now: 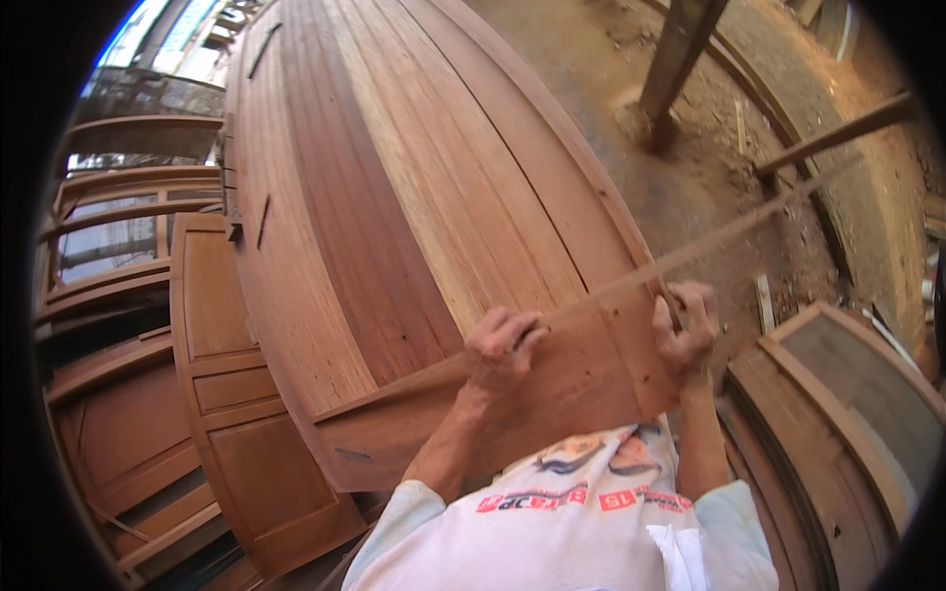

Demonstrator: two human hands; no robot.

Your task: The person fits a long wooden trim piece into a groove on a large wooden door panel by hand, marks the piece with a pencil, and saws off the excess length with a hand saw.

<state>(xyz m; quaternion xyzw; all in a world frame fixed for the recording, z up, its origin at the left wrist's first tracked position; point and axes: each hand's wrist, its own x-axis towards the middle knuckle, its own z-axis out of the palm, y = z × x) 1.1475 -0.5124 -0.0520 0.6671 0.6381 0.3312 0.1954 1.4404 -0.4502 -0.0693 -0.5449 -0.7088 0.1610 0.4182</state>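
A large reddish-brown wooden door panel [394, 197] made of long vertical boards lies slanted in front of me, reaching far up the view. A long thin wooden strip [709, 244] runs diagonally across its near end, from lower left to upper right. My left hand [501, 345] pinches the strip against the panel near the middle. Further right along the same strip my right hand [685, 325] grips it, at the panel's right edge. My white printed shirt fills the bottom of the view.
Panelled wooden doors [232, 394] and frames [118, 217] are stacked at the left. More wooden frames [838, 394] lie at the right. A dirt floor with wood scraps, a wooden post [675, 59] and a slanted bar [838, 133] are beyond the panel.
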